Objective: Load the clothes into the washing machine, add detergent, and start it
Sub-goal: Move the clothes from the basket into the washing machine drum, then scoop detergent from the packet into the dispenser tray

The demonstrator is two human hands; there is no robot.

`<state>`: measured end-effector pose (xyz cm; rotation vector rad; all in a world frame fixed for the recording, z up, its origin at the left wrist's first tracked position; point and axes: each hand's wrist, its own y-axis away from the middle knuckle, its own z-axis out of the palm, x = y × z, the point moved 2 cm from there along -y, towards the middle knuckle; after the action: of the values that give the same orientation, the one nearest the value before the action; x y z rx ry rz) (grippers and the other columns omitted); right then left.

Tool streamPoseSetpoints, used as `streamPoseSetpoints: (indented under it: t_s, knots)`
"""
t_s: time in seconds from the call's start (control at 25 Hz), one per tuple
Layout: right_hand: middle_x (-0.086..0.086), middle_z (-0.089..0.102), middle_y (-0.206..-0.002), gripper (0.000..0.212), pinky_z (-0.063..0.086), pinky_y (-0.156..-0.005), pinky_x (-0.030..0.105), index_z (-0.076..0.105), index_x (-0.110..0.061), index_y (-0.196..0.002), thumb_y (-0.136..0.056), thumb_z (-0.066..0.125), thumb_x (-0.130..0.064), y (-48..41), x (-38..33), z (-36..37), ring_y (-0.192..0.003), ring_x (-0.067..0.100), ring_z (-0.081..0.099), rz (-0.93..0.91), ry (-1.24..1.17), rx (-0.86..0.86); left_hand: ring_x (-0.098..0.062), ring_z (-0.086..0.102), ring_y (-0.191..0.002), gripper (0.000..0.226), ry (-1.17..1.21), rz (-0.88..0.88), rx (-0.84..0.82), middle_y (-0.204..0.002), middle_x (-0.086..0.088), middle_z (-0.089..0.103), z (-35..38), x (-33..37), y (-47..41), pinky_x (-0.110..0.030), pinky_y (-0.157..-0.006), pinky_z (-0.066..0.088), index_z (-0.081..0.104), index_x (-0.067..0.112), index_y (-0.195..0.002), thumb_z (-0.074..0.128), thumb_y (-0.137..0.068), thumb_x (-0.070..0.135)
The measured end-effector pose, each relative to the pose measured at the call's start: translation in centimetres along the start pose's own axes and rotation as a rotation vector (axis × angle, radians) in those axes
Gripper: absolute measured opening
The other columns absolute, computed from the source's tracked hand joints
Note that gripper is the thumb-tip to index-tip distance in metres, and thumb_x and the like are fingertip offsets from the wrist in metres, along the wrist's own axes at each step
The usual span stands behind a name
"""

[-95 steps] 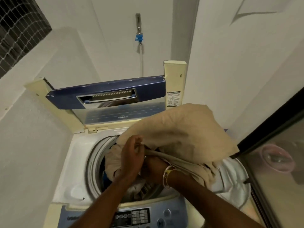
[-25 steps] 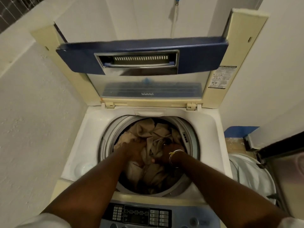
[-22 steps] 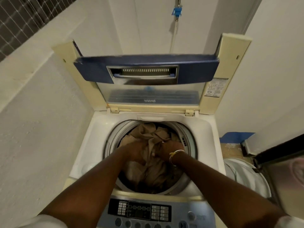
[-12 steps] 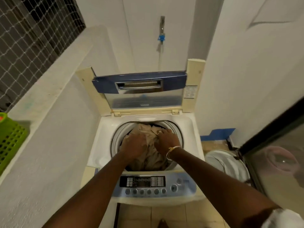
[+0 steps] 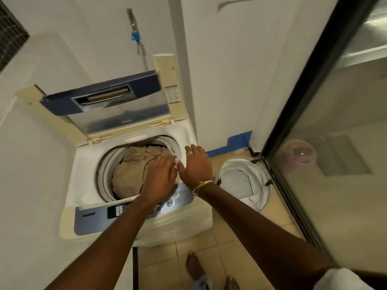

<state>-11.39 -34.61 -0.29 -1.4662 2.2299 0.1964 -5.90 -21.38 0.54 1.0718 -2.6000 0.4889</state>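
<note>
Since half a second ago both hands have come up out of the drum and drifted toward the right rim of the washer [image 5: 88, 164], and the view has swung right so that the glass door [image 5: 335, 164] fills more of the right side. The left hand [image 5: 160, 178] now hangs palm down over the right part of the drum opening, fingers loosely extended and close together, gripping nothing that can be seen; whether the fingertips touch the cloth beneath is unclear. The right hand [image 5: 196, 164] is over the washer's right edge, just beside the left hand, fingers spread and empty, with a ring on one finger and a bracelet [image 5: 202, 185] at the wrist. The clothes [image 5: 134, 166], a crumpled beige mass, lie inside the drum and fill it close to the rim. The lid [image 5: 117, 101] stands open, tilted back against the wall, its blue band with the handle slot uppermost. The control panel [image 5: 96, 216] runs along the washer's near edge, partly crossed by the left forearm. On the tiled floor [image 5: 230, 231] to the right of the washer sits a round basket [image 5: 243, 178] with pale cloth in it, just beside the glass door's dark frame. On the wall behind the washer is a tap [image 5: 135, 36] with a blue fitting. The person's feet [image 5: 194, 266] show at the bottom edge, on the tiles.
</note>
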Motion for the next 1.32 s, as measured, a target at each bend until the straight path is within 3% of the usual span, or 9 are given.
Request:
streamPoseSetpoints:
  t_s: [0.24, 0.52, 0.76, 0.96, 1.08, 1.2, 1.32]
  knots:
    - [0.013, 0.046, -0.147, 0.06, 0.038, -0.108, 0.049, 0.043, -0.011, -0.144, -0.096, 0.045, -0.047, 5.9, 6.0, -5.9, -0.137, 0.033, 0.039, 0.081, 0.076, -0.018, -0.023, 0.033, -0.143, 0.045, -0.063, 0.022, -0.153, -0.154, -0.004, 0.039, 1.0, 7.0, 1.9, -0.039, -0.118, 0.026, 0.044, 0.021, -0.144, 0.039, -0.103, 0.038]
    - [0.01, 0.036, -0.155, 0.063, 0.033, -0.114, 0.043, 0.035, -0.014, -0.15, -0.098, 0.041, -0.05, 7.6, 4.7, -8.9, -0.143, 0.029, 0.031, 0.071, 0.143, -0.068, -0.023, 0.023, -0.148, 0.051, -0.111, 0.005, -0.204, -0.16, -0.004, 0.028, -1.6, 8.8, 3.5, -0.04, -0.12, 0.021, 0.035, 0.023, -0.15, 0.033, -0.103, 0.044]
    - [0.009, 0.039, -0.153, 0.062, 0.038, -0.109, 0.042, 0.037, -0.015, -0.148, -0.097, 0.043, -0.049, 6.0, -2.0, -7.1, -0.14, 0.028, 0.034, -0.047, 0.172, -0.08, -0.026, 0.035, -0.142, 0.049, -0.104, -0.073, -0.133, -0.154, -0.007, 0.038, -6.4, 2.5, 5.4, -0.04, -0.116, 0.029, 0.041, 0.017, -0.146, 0.038, -0.101, 0.038]
    - [0.007, 0.035, -0.155, 0.059, 0.032, -0.114, 0.046, 0.038, -0.017, -0.147, -0.096, 0.043, -0.047, 3.8, -9.6, -4.3, -0.143, 0.028, 0.03, -0.143, 0.203, -0.091, -0.025, 0.037, -0.14, 0.05, -0.12, -0.175, -0.034, -0.15, -0.008, 0.044, -10.7, -4.3, 7.8, -0.041, -0.115, 0.03, 0.044, 0.016, -0.143, 0.036, -0.1, 0.04]
    - [0.007, 0.038, -0.153, 0.057, 0.032, -0.115, 0.046, 0.041, -0.017, -0.145, -0.094, 0.045, -0.043, 2.1, -12.8, -2.8, -0.143, 0.028, 0.031, -0.18, 0.213, -0.07, -0.026, 0.032, -0.143, 0.053, -0.063, -0.254, -0.018, -0.155, -0.01, 0.037, -13.0, -7.7, 8.3, -0.041, -0.118, 0.026, 0.04, 0.015, -0.146, 0.036, -0.099, 0.038]
    - [0.008, 0.046, -0.147, 0.058, 0.034, -0.114, 0.04, 0.045, -0.015, -0.143, -0.093, 0.051, -0.043, 0.7, -14.7, -0.9, -0.138, 0.027, 0.039, -0.14, 0.171, -0.091, -0.022, 0.03, -0.144, 0.046, 0.033, -0.229, 0.045, -0.155, -0.005, 0.035, -15.2, -9.6, 8.7, -0.028, -0.118, 0.016, 0.041, 0.012, -0.146, 0.044, -0.102, 0.022]
    - [0.009, 0.056, -0.136, 0.056, 0.041, -0.108, 0.037, 0.052, -0.011, -0.136, -0.09, 0.055, -0.042, -0.7, -15.2, 1.1, -0.126, 0.026, 0.05, -0.008, 0.035, -0.132, -0.016, 0.04, -0.135, 0.04, 0.203, -0.306, 0.067, -0.147, 0.002, 0.044, -15.0, -10.8, 7.9, -0.017, -0.108, 0.021, 0.047, 0.011, -0.141, 0.046, -0.102, 0.02]
